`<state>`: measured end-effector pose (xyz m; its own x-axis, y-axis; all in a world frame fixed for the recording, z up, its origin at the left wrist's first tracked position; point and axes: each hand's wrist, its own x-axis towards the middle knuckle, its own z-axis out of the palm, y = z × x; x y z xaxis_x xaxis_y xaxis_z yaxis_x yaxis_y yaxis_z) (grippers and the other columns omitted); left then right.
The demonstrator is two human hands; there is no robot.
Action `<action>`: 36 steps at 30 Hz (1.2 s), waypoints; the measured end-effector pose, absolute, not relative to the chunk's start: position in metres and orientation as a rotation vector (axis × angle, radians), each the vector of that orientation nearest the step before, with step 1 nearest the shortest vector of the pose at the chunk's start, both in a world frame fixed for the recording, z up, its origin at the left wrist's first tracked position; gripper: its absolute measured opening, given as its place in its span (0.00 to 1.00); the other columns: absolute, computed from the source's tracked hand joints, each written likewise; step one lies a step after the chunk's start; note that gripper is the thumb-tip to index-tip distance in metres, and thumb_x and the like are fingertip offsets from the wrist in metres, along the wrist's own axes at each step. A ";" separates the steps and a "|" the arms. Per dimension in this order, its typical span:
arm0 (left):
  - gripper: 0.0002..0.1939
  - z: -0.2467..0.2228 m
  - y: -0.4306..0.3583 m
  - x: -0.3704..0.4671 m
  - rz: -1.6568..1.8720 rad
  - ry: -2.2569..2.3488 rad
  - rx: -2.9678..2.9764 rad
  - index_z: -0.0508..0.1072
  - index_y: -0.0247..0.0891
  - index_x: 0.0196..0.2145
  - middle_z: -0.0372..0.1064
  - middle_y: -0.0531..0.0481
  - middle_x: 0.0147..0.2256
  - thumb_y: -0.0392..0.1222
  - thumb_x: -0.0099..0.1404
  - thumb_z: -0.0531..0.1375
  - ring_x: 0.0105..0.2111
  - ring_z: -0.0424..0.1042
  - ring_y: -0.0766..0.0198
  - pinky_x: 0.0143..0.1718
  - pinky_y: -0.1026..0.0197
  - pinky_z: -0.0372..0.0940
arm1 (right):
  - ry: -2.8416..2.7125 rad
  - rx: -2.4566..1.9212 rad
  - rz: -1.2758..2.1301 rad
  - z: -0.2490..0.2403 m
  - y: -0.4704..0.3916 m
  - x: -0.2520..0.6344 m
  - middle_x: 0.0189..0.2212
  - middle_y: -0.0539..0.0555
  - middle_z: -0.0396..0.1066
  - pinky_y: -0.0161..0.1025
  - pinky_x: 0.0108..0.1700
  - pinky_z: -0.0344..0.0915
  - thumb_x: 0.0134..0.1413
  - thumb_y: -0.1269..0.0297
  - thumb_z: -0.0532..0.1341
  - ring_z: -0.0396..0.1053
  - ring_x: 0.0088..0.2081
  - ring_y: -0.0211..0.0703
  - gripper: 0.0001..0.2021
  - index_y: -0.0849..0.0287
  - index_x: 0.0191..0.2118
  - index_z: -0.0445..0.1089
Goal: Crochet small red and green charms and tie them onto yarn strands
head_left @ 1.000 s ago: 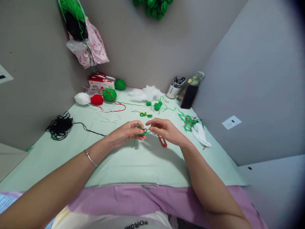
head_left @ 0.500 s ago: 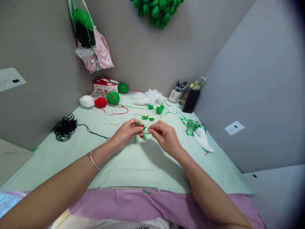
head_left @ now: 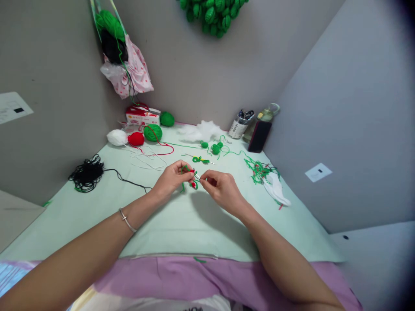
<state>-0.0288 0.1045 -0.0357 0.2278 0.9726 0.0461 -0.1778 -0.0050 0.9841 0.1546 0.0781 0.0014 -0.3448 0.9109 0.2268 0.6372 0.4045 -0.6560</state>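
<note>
Pinched in my left hand (head_left: 173,179) is a small red and green yarn piece (head_left: 194,185), partly covered by the fingers. My right hand (head_left: 220,185) is just to its right, thumb and forefinger closed on a thin needle (head_left: 197,176) whose other end reaches the yarn piece. Beyond the hands, a crochet hook with a yellow part and green yarn (head_left: 201,160) lies on the pale green cloth (head_left: 155,237). Green yarn hangs below my left fingers.
Black yarn (head_left: 87,173) lies left; white (head_left: 117,137), red (head_left: 135,138) and green (head_left: 152,132) balls stand back left. White stuffing (head_left: 202,131) is behind, a pen cup (head_left: 238,128) and phone (head_left: 260,136) back right, yarn scraps (head_left: 257,170) right.
My right hand has shifted slightly left, closer to my left hand, and more of the hook's right end shows. The left hand keeps its pinch on the yarn piece.
</note>
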 end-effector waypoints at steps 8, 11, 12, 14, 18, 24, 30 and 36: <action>0.08 -0.031 0.095 -0.024 1.213 1.014 1.414 0.68 0.38 0.31 0.66 0.55 0.27 0.37 0.55 0.65 0.27 0.66 0.67 0.29 0.64 0.59 | -2.025 -1.343 0.804 -0.002 0.079 0.154 0.17 0.45 0.62 0.33 0.25 0.50 0.54 0.66 0.57 0.54 0.20 0.33 0.07 0.57 0.27 0.69; 0.05 -0.036 0.093 -0.022 1.300 1.018 1.560 0.68 0.39 0.31 0.66 0.53 0.30 0.35 0.58 0.62 0.31 0.67 0.65 0.34 0.63 0.62 | -1.933 -1.351 0.963 -0.004 0.081 0.152 0.18 0.46 0.65 0.32 0.24 0.50 0.53 0.66 0.57 0.56 0.20 0.33 0.07 0.59 0.27 0.69; 0.04 -0.038 0.093 -0.021 1.320 1.028 1.618 0.68 0.39 0.31 0.66 0.53 0.31 0.34 0.58 0.61 0.33 0.68 0.65 0.36 0.62 0.63 | -1.896 -1.350 1.016 -0.005 0.082 0.151 0.17 0.47 0.65 0.32 0.23 0.50 0.52 0.66 0.58 0.56 0.20 0.32 0.07 0.59 0.26 0.68; 0.04 -0.044 0.093 -0.021 1.343 1.062 1.729 0.67 0.39 0.30 0.65 0.53 0.31 0.33 0.59 0.60 0.33 0.67 0.64 0.37 0.61 0.64 | -1.829 -1.347 1.102 -0.008 0.084 0.149 0.16 0.46 0.65 0.31 0.22 0.51 0.52 0.65 0.58 0.57 0.19 0.32 0.07 0.59 0.26 0.68; 0.05 -0.050 0.092 -0.020 1.346 1.066 1.861 0.67 0.39 0.30 0.64 0.54 0.31 0.31 0.59 0.59 0.32 0.67 0.65 0.36 0.61 0.64 | -1.736 -1.329 1.189 -0.014 0.089 0.148 0.15 0.46 0.64 0.30 0.21 0.52 0.51 0.64 0.59 0.58 0.18 0.32 0.07 0.60 0.26 0.68; 0.03 -0.045 0.091 -0.019 1.377 0.962 1.724 0.68 0.39 0.33 0.66 0.53 0.33 0.33 0.61 0.60 0.34 0.68 0.65 0.38 0.61 0.66 | -1.711 -1.216 1.314 -0.008 0.094 0.154 0.18 0.46 0.65 0.30 0.21 0.54 0.54 0.60 0.60 0.58 0.18 0.31 0.09 0.60 0.29 0.69; 0.02 -0.038 0.090 -0.022 1.450 0.753 1.694 0.71 0.38 0.36 0.69 0.49 0.37 0.34 0.64 0.60 0.41 0.71 0.61 0.46 0.58 0.67 | -1.731 -1.138 1.029 0.001 0.096 0.165 0.34 0.53 0.73 0.33 0.27 0.60 0.58 0.61 0.57 0.64 0.24 0.33 0.10 0.60 0.37 0.73; 0.04 -0.038 0.088 -0.025 1.470 0.668 1.777 0.73 0.39 0.36 0.70 0.48 0.37 0.32 0.64 0.61 0.44 0.72 0.59 0.49 0.54 0.66 | -1.806 -0.968 1.187 0.001 0.094 0.167 0.45 0.54 0.73 0.34 0.32 0.64 0.53 0.68 0.60 0.70 0.32 0.36 0.20 0.55 0.53 0.68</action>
